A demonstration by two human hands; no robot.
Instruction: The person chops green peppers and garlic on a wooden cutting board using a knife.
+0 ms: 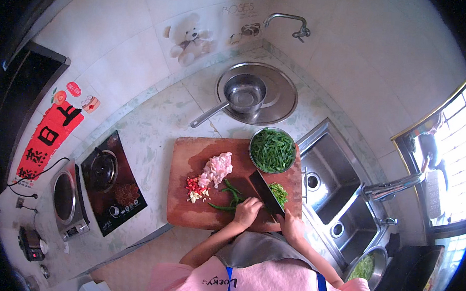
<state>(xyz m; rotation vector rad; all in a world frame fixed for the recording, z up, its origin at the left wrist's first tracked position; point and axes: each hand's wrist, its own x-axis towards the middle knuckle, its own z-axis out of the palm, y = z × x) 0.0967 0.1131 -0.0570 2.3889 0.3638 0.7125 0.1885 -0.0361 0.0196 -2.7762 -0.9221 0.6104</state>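
My right hand (292, 226) grips the handle of a cleaver (267, 192), its broad dark blade slanting over a wooden cutting board (189, 151). Close to the blade's left side, my left hand (247, 212) rests on the board with curled fingers; whatever lies beneath them is hidden. Whole green chili peppers (230, 193) lie just left of that hand. Sliced green pepper (278, 193) is heaped on the blade's right side. Farther left sit pale pink raw meat pieces (217, 168), chopped red chili (193, 185) and chopped garlic (195, 195).
A metal bowl of cut green leaves (273, 150) stands on the board's far right corner. Behind is a saucepan (244, 94) on a round steel tray (281, 96). A double sink (329, 190) lies right, an induction cooktop (114, 182) left. A bowl of shredded greens (365, 267) sits lower right.
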